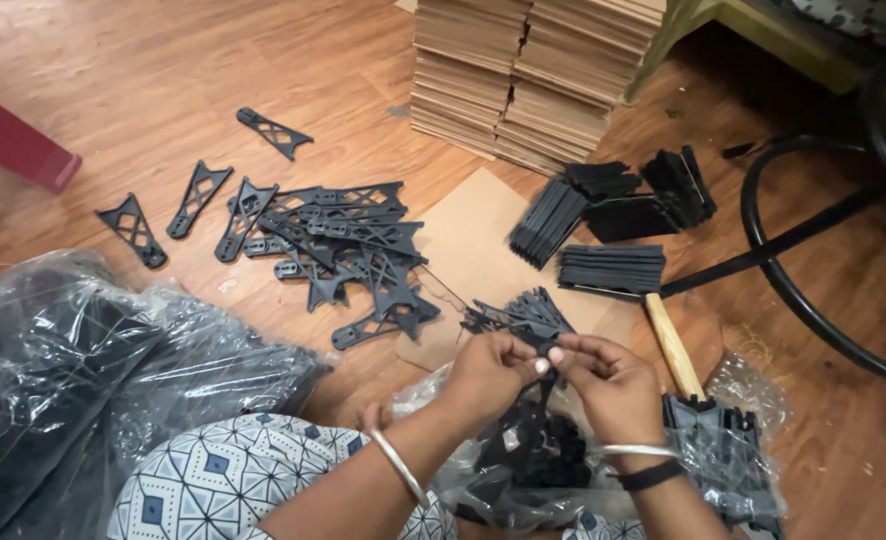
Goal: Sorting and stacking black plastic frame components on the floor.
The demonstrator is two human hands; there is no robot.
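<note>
My left hand (491, 372) and my right hand (606, 382) meet low in the middle of the view, both pinching a flat black plastic bracket (543, 343) between the fingertips. The bracket hangs over an open clear plastic bag (523, 460) holding more black parts. A loose pile of black truss-shaped brackets (348, 250) lies on the wooden floor just beyond my left hand. Neat stacks of the same black parts (608, 215) sit on a cardboard sheet (473, 240) farther right.
Tall piles of flat cardboard (533, 70) stand at the back. A large plastic-wrapped bundle (73, 370) fills the lower left. A wooden handle (671, 345) lies by my right hand. A black round chair base (813, 250) curves at the right, a red object (13, 140) at the left.
</note>
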